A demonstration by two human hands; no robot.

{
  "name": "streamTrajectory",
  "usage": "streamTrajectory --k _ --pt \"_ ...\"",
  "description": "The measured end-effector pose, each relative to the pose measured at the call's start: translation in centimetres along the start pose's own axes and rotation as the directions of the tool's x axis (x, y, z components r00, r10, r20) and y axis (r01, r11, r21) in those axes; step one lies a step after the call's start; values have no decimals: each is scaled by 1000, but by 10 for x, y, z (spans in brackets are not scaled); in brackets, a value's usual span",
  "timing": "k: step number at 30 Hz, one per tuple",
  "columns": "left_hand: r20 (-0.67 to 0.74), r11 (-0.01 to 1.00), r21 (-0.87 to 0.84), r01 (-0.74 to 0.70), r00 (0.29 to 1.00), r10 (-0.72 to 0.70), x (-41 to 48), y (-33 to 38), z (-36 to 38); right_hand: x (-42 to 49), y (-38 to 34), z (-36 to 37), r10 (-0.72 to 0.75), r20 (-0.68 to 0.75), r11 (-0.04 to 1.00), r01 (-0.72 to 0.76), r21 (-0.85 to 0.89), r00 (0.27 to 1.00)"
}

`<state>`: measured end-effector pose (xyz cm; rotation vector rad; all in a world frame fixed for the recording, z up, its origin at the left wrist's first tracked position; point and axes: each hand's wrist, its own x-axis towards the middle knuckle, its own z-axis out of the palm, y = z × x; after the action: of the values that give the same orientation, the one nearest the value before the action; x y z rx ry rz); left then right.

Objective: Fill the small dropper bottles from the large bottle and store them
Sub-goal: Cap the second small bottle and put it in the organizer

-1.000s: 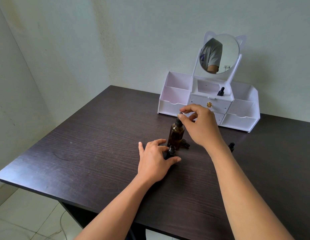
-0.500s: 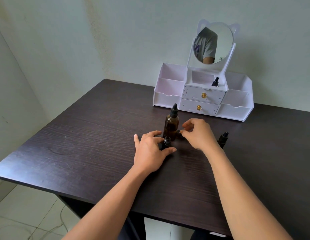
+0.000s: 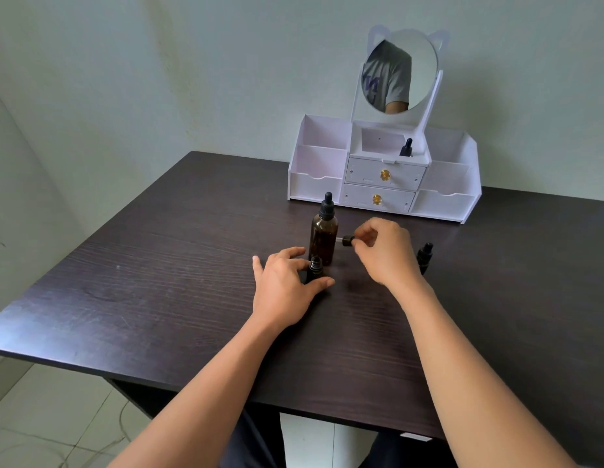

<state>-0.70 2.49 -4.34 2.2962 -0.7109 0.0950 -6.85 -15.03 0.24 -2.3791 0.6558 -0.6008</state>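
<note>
Standing upright, amber large bottle, black-capped

We find passing room across the wide tabletop left of the left hand. The large bottle stands between both hands; a capped small bottle flanks the right hand; the organizer blocks the far side.

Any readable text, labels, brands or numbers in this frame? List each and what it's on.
Nothing legible.
Purple print on the grey shirt reflected in the mirror: blurred, unreadable.
Large amber bottle: no label visible.
White tag under the table edge: too small to read.
</note>
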Motion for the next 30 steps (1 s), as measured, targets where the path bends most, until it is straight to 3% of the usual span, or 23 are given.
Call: streamTrajectory --k 5,10,19,30 --pt "1 1000 -5 4 1000 -4 1 -1 -1 -2 -10 -27 -38 -207 973 84 217 978" --pt "9 1000 -9 3 1000 -3 0 2 -1 -6 -25 -43 -91 -285 907 197 373 954" --pt "10 1000 8 1 1000 -1 1 1 0 -21 -52 -36 -276 -203 824 340 452 939" --pt "-2 1000 4 -12 1000 12 3 -2 2 -33 -54 -11 -396 -93 848 403 345 914"
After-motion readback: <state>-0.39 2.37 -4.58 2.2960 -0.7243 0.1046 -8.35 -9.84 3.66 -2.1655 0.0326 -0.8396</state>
